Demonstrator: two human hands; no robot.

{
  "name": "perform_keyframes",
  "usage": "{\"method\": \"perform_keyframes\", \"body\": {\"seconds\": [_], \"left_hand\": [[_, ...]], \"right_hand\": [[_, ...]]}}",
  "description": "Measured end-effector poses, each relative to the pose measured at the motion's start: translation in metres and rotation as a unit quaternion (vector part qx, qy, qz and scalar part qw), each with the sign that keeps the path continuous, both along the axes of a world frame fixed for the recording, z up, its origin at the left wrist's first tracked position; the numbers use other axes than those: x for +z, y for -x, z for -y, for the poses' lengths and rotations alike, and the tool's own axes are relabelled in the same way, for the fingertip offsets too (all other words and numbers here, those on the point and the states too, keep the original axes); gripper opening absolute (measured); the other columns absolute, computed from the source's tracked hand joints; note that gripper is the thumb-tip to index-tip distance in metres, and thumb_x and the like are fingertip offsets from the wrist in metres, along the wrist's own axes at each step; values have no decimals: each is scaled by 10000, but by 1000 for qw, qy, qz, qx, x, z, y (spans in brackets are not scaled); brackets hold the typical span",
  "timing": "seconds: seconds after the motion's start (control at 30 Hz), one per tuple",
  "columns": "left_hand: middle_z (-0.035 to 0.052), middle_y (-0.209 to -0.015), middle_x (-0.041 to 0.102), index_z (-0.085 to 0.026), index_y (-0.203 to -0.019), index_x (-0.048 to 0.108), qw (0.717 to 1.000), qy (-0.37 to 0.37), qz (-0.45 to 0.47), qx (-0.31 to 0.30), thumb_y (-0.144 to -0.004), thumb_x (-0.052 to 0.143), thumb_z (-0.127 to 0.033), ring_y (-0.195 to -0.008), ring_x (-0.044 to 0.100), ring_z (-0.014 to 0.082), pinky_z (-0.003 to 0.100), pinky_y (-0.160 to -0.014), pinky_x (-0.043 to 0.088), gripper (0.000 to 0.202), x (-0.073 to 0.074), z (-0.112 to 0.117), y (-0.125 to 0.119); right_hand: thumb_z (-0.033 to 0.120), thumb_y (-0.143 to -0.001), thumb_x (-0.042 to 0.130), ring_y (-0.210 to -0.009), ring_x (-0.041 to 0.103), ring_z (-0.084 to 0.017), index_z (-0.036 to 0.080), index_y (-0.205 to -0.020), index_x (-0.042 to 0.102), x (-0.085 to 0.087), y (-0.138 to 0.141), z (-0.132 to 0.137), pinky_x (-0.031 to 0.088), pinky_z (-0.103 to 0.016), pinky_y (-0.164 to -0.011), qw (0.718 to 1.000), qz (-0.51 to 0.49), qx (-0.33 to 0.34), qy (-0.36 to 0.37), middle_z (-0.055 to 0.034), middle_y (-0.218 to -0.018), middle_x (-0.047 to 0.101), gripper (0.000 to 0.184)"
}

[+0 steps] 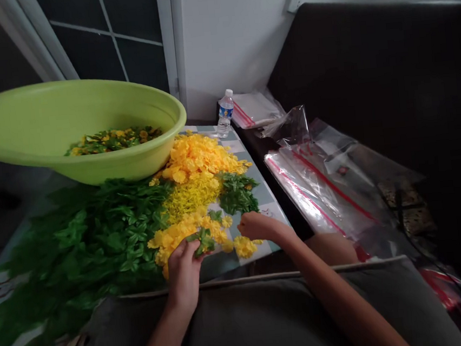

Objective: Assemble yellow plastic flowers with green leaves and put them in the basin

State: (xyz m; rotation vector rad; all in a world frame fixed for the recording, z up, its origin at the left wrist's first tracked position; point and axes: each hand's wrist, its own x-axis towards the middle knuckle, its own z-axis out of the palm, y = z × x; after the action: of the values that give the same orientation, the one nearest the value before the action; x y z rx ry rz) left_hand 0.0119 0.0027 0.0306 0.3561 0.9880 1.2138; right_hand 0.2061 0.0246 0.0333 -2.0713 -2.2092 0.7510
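Note:
My left hand [184, 264] pinches a small green leaf sprig [205, 240] with a bit of yellow at its centre, above the front edge of the table. Around it lie orange-yellow artificial petals [171, 238]. My right hand [256, 226] is closed, its fingers curled down beside a pile of small dark green sprigs [238, 191]; whatever it holds is hidden. A loose cluster of yellow petals [244, 246] rests just below that hand. Between the petal piles spreads a heap of thin yellow-green pieces [190, 198].
A large lime-green basin [132, 163] holds finished-looking green and yellow flowers [117, 139]. Green leaves [109, 233] cover the table's left. A larger orange petal heap [200, 154] and a water bottle [225, 116] stand farther back. Clear plastic bags [317, 186] lie at right; a grey cushion [248, 318] is in front.

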Motion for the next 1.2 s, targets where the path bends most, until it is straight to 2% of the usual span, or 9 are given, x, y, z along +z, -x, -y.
{"method": "perform_keyframes", "body": {"seconds": [0.13, 0.23, 0.33, 0.43, 0.6, 0.73, 0.97, 1.2], "left_hand": [[-14, -640, 639, -130, -598, 622, 999, 10, -15, -28, -560, 735, -184, -629, 581, 117, 199, -549, 518, 131, -23, -5, -2], [4, -691, 665, -124, -670, 672, 998, 23, -30, -51, -576, 746, -186, -654, 599, 129, 203, -559, 514, 135, -30, -10, 0], [5, -691, 670, -132, -671, 685, 995, 41, -58, -71, -577, 747, -204, -655, 606, 138, 199, -549, 500, 133, -36, -16, 3], [1, -681, 674, -153, -681, 688, 990, 67, -81, -96, -570, 737, -227, -660, 615, 155, 208, -550, 486, 143, -37, -20, 4], [-6, -665, 680, -161, -696, 693, 979, 112, -107, -134, -541, 734, -249, -666, 616, 157, 214, -612, 479, 182, -36, -23, 7], [-4, -628, 666, -147, -720, 694, 978, 107, -100, -150, -538, 728, -269, -601, 577, 138, 212, -593, 461, 222, -36, -23, 13], [-9, -585, 628, -135, -710, 689, 979, 111, -77, -150, -529, 731, -245, -557, 550, 121, 204, -557, 446, 216, -38, -22, 17], [11, -636, 661, -127, -627, 690, 986, 118, 33, -109, -534, 760, -190, -583, 591, 130, 229, -542, 511, 132, -39, -23, 14]], "right_hand": [[315, -919, 533, -962, 612, -181, 177, -1150, 566, -16, 1, 5, 532, -378, -816, 996, 48, 5, 78, -78, -1161, 592, 271], [262, -912, 540, -847, 634, -172, 130, -1005, 621, -17, -5, 4, 532, -341, -740, 996, 60, -4, 71, -83, -988, 646, 180], [113, -892, 475, -756, 643, -196, 101, -849, 637, -16, -7, -8, 487, -310, -668, 999, 42, -23, 4, -121, -829, 659, 168], [95, -898, 429, -839, 636, -172, 144, -953, 615, -24, 0, -27, 463, -264, -716, 997, -13, -15, -79, -99, -968, 650, 200], [93, -922, 362, -891, 605, -156, 155, -1064, 571, -61, 25, -50, 453, -238, -778, 983, -60, -11, -172, -88, -1008, 607, 260], [95, -919, 331, -846, 570, -189, 144, -1008, 567, -84, 40, -59, 450, -281, -751, 976, -36, -51, -211, -106, -970, 568, 257], [193, -937, 389, -790, 538, -189, 145, -938, 558, -89, 47, -64, 424, -276, -691, 975, 15, -67, -213, -93, -940, 531, 176], [54, -898, 350, -753, 497, -185, 139, -870, 525, -89, 41, -67, 377, -274, -643, 979, 61, -69, -181, -111, -929, 536, 197]]}}
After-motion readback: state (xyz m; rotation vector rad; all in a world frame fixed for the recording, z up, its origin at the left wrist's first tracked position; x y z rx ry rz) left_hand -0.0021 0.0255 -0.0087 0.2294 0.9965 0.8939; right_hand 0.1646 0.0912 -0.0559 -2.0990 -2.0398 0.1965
